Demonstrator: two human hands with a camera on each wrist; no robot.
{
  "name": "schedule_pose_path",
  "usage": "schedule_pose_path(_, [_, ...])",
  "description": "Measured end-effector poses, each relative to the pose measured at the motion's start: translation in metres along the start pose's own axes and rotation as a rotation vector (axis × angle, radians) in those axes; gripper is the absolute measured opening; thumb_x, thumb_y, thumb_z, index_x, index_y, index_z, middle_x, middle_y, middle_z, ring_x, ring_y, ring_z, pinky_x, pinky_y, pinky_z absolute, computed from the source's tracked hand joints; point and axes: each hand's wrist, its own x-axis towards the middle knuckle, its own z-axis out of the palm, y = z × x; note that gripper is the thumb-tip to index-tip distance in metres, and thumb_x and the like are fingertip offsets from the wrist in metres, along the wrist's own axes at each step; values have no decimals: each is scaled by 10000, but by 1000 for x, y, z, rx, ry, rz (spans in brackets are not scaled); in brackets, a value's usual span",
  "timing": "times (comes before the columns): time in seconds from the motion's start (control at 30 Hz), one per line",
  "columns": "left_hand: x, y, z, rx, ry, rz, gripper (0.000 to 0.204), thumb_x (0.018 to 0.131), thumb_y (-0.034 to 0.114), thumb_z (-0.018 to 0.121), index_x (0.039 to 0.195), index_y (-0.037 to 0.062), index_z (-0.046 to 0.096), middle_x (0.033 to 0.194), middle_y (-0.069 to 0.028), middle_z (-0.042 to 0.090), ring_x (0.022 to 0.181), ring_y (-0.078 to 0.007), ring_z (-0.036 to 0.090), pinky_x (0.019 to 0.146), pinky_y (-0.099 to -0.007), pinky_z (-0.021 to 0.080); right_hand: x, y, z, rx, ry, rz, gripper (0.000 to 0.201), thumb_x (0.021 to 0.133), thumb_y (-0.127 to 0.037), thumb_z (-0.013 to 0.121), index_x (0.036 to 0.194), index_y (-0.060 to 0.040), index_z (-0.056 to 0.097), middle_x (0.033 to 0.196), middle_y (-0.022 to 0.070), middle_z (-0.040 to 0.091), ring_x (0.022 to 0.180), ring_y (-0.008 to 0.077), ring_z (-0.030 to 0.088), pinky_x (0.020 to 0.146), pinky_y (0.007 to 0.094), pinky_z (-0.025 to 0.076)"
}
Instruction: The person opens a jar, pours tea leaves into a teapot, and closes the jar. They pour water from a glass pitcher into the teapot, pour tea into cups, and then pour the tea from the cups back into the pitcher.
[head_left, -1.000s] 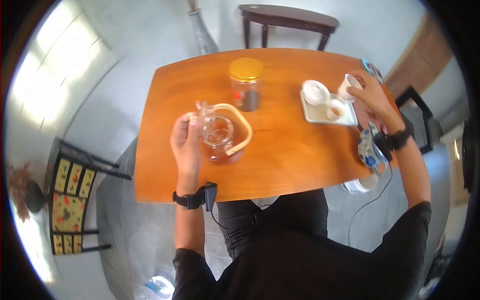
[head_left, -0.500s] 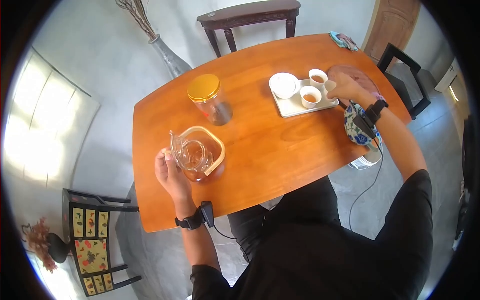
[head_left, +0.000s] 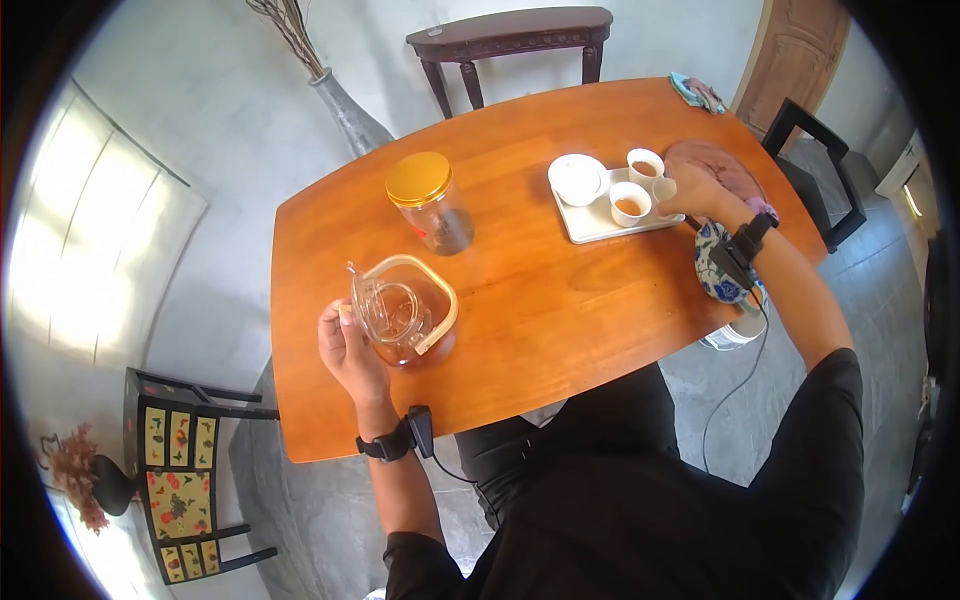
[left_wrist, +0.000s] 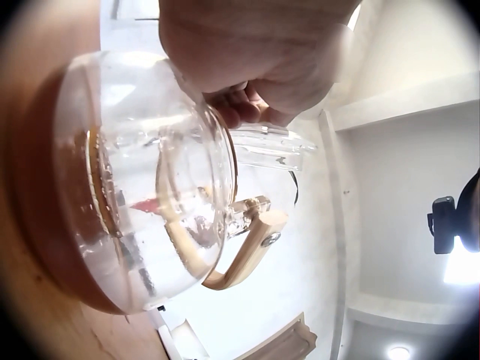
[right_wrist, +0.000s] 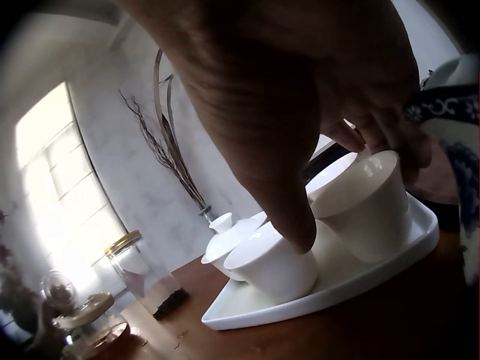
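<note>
You're sitting at a big orange wooden counter (head_left: 560, 290) in a room with pale grey walls and floor. There's a dark wooden side table (head_left: 510, 30) against the far wall, a tall grey vase (head_left: 350, 115) with dry twigs beside it, and a black chair (head_left: 800, 130) off to your right.

On the counter, your left hand (head_left: 345, 345) sits at the near left, fingers curled around the side of the glass teapot (head_left: 403, 312). The teapot stands on the wood with amber tea in the bottom and its pale bamboo handle arched over the top. Just past it is a glass jar (head_left: 430, 205) with a gold lid and something dark inside.

Over on the far right is the white tray (head_left: 600, 222), holding a lidded white bowl (head_left: 578, 178) and two small cups with tea in them. Your right hand (head_left: 695, 190) is at the tray's right end, fingertips (right_wrist: 292, 225) pinching the rim of the nearer cup (head_left: 630, 203), with the other cup (head_left: 645, 166) just beside it. The two hands are well apart.
</note>
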Motion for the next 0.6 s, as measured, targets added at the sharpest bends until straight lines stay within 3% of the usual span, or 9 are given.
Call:
schedule_pose_path(0.07, [-1,2,4,-9,43,-17,195,1064,131,542,1187,-16,576,1069,-70,665,956,-108,633,843,-252,511,-7,-15,-20,-13,2,-70,540,673,-264,837,1044,85,656,770,228,696,803,302,709,759,411,545])
schedule_pose_path(0.13, [-2,1,1,-3,40,-19,195,1065,134,543,1184,-16,577,1068,-68,663,955,-104,630,839,-247,507,-7,-35,-45,-257,-65,-45,383,727,-279,802,898,43,683,817,232,673,782,319,664,707,377,516])
schedule_pose_path(0.2, [-4,3,0,7,36,-26,195,1065,136,544,1181,-16,578,1068,-66,661,953,-100,626,835,-242,503,19,-14,-44,-106,-111,-58,367,778,-294,781,888,46,696,849,206,679,787,282,665,652,379,505])
schedule_pose_path(0.27, [-4,4,5,25,56,-18,199,1064,145,550,1181,-13,580,1053,-57,657,933,-88,614,810,-231,490,29,-18,-51,55,-67,159,605,775,-323,766,1185,94,611,1153,267,672,1016,328,670,782,421,512])
schedule_pose_path(0.33, [-4,1,4,33,52,-17,198,1063,148,555,1180,-10,582,1044,-51,654,910,-81,602,786,-223,479,39,-13,-41,28,-2,125,620,742,-245,794,1213,100,584,1183,246,639,1063,299,633,799,391,502])
schedule_pose_path(0.43, [-3,4,5,47,58,-14,198,1059,153,564,1178,-4,586,1026,-39,648,869,-67,578,743,-212,456,38,-17,-13,738,-67,70,506,657,-173,847,1050,54,623,1020,152,633,939,223,612,760,354,484])
schedule_pose_path(0.47, [-5,5,6,51,61,-18,199,1056,155,569,1178,-1,588,1017,-33,646,849,-60,566,725,-209,445,50,-8,-5,738,-77,59,506,657,-173,847,1050,54,623,1020,152,633,939,223,612,760,354,484])
schedule_pose_path(0.57, [-5,4,7,46,80,-23,199,1052,156,578,1176,1,591,1006,-27,644,822,-52,546,705,-205,430,89,-1,5,21,-178,-43,424,622,-150,784,982,36,659,762,133,675,751,285,652,663,381,506])
schedule_pose_path(0.6, [-4,4,7,55,85,-24,199,1052,156,578,1176,1,591,1006,-27,644,822,-52,546,705,-205,430,94,3,10,25,-186,-49,424,622,-150,784,982,36,659,762,133,675,751,285,652,663,381,506])
